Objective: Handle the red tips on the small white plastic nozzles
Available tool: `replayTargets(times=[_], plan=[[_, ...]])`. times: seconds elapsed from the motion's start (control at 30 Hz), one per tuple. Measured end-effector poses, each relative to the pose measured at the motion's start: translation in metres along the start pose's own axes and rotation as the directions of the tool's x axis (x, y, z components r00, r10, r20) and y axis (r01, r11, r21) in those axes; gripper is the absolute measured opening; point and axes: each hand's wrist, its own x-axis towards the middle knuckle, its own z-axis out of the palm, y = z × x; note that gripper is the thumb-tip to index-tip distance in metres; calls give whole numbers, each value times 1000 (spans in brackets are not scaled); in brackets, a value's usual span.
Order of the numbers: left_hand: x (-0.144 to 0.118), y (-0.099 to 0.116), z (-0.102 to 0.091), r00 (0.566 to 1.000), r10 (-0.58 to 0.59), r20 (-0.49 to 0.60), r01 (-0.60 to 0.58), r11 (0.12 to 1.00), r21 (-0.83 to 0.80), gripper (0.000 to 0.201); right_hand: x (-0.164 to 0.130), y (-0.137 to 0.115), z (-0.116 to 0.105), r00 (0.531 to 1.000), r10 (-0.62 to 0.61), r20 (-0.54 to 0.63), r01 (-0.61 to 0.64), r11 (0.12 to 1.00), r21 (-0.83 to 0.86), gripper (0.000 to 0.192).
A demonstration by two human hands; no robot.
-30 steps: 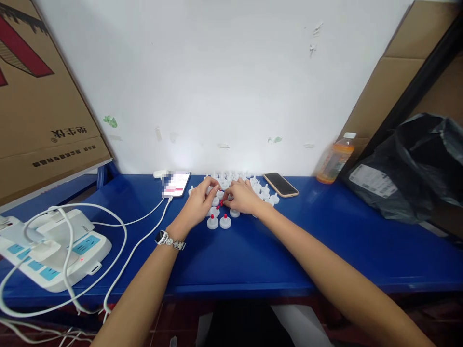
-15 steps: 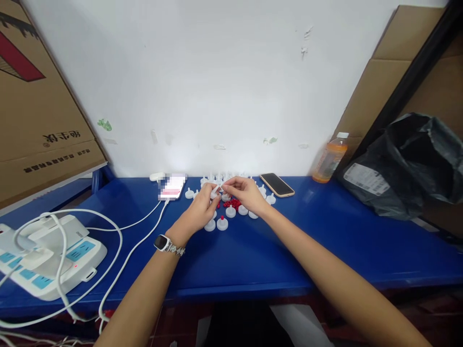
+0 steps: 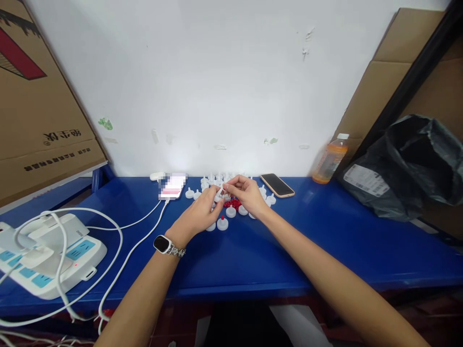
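Between my hands is a white nozzle cap [image 3: 218,196], tilted, its spout pointing up and right. My left hand [image 3: 202,207] is closed around its base. At the spout's tip, my right hand [image 3: 247,194] pinches with thumb and forefinger; whatever lies between those fingers is too small to make out. Below them, a pile of small red caps [image 3: 232,204] lies on the blue table [image 3: 238,260]. One white nozzle cap with a red cap on its tip [image 3: 222,223] stands nearest me. Several plain white nozzle caps [image 3: 230,211] stand around and behind the pile, partly hidden by my hands.
A lit phone [image 3: 172,187] with a white cable lies to the left, a dark phone [image 3: 277,185] to the right. A power strip [image 3: 47,260] with looped cables occupies the left side. An orange drink bottle [image 3: 330,159] and black plastic bag [image 3: 401,168] stand right, against the cardboard.
My left hand has turned slightly, bringing the nozzle cap's spout nearer to my right fingertips. My right hand stays almost in place. The things on the table have not moved.
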Motion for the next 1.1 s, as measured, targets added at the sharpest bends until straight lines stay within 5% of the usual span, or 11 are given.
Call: replayTargets(times=[0.67, 0.97, 1.1], plan=[[0, 30, 9, 997, 25, 74, -18, 995, -96, 36, -16, -5, -14, 992, -94, 83, 105, 985, -135, 29], [5, 22, 3, 992, 109, -65, -107, 994, 34, 52, -20, -13, -30, 975, -220, 24, 215, 919, -332, 14], [0, 10, -13, 990, 140, 25, -142, 984, 112, 35, -27, -15, -46, 977, -53, 205, 155, 838, -523, 10]])
